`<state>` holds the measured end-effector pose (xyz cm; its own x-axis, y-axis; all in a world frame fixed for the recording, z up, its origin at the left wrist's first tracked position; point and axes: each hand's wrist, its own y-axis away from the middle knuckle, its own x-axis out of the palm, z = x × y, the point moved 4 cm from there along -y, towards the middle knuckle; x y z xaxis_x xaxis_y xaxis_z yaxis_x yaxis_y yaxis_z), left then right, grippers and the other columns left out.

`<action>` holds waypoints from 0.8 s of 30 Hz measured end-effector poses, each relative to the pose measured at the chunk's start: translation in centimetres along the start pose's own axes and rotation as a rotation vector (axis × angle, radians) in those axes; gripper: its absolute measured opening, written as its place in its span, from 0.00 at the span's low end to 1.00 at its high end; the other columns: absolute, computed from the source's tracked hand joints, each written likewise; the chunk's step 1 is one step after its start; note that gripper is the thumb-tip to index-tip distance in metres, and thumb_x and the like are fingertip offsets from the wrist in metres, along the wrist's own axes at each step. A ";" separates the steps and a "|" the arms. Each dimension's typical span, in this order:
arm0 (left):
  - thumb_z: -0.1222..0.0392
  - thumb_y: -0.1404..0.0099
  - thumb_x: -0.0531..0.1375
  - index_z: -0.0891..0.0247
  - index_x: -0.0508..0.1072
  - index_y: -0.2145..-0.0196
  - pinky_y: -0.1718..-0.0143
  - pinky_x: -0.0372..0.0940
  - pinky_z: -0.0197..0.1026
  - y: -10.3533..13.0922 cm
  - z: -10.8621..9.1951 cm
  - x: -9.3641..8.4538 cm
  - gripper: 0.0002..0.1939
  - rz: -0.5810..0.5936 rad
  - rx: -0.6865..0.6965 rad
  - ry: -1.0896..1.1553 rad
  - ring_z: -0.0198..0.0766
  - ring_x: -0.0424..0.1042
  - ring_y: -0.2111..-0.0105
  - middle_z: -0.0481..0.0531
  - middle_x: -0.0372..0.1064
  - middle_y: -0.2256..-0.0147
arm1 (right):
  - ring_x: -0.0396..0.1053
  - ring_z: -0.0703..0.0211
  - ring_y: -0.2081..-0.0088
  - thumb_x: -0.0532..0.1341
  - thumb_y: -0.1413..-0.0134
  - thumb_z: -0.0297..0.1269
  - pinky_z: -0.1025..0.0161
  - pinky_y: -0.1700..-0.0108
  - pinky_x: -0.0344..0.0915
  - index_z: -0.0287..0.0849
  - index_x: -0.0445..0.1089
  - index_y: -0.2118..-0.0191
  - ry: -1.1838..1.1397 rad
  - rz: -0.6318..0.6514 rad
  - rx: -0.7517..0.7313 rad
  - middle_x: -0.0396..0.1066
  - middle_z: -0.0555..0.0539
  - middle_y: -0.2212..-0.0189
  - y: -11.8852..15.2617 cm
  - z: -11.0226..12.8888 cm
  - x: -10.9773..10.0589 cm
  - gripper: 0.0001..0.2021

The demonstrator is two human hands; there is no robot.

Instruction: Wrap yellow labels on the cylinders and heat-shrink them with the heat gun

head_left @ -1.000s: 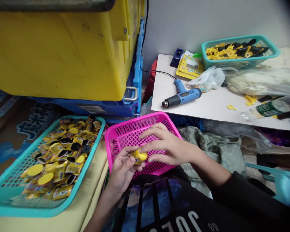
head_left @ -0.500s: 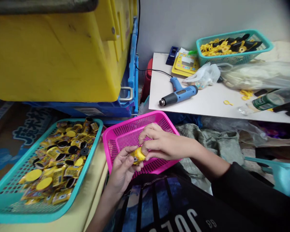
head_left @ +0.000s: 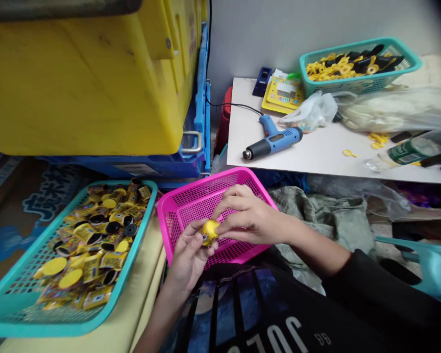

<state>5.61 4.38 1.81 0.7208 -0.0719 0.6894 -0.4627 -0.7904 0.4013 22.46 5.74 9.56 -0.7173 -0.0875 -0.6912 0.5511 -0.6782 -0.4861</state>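
Observation:
Over a pink plastic basket (head_left: 191, 196), my left hand (head_left: 189, 257) is closed around a small yellow bottle (head_left: 208, 233) with a printed wrap, its yellow top tilted up toward me. My right hand (head_left: 248, 215) has its bent fingertips pinched at the right edge of that top; exactly what they grip there is partly hidden. To the left stands a teal basket (head_left: 112, 304) heaped with similar small yellow bottles (head_left: 91, 264), some showing yellow tops and others dark ends.
A blue heat gun (head_left: 274, 142) lies on the white table (head_left: 323, 157). Behind it are yellow printed cards (head_left: 282, 98), a plastic bag (head_left: 312, 113) and a teal basket (head_left: 356, 86) of yellow and black parts. A large yellow bin (head_left: 84, 88) rises at the left.
The small bottle has been tipped so its yellow top faces me more. My right fingertips have shifted slightly to the right along its edge. The view has moved a little.

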 end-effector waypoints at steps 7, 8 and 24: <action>0.57 0.49 0.74 0.62 0.77 0.62 0.73 0.71 0.27 0.1 0.3 -0.1 0.18 -0.038 0.030 -0.029 0.30 0.75 0.74 0.48 0.76 0.67 | 0.51 0.66 0.51 0.56 0.37 0.41 0.64 0.47 0.50 0.38 0.69 0.62 0.022 0.115 0.010 0.63 0.47 0.57 0.0 0.5 0.2 0.11; 0.56 0.49 0.74 0.62 0.77 0.62 0.73 0.71 0.27 0.1 0.3 0.0 0.18 -0.041 0.033 -0.026 0.30 0.75 0.74 0.49 0.76 0.67 | 0.51 0.65 0.51 0.55 0.36 0.41 0.63 0.47 0.49 0.38 0.68 0.62 0.033 0.123 0.002 0.63 0.47 0.57 0.0 0.6 0.2 0.11; 0.58 0.45 0.71 0.65 0.80 0.60 0.68 0.76 0.34 -0.1 0.3 -0.1 0.14 -0.013 -0.079 0.081 0.38 0.79 0.66 0.54 0.79 0.61 | 0.63 0.72 0.51 0.60 0.41 0.48 0.68 0.45 0.60 0.40 0.69 0.49 -0.260 0.176 0.099 0.68 0.49 0.54 0.2 -1.9 1.7 0.19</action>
<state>5.71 4.31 1.49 0.6847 -0.0097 0.7288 -0.4950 -0.7401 0.4551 22.18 6.85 7.28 -0.7065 -0.3847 -0.5940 0.6415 -0.7027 -0.3079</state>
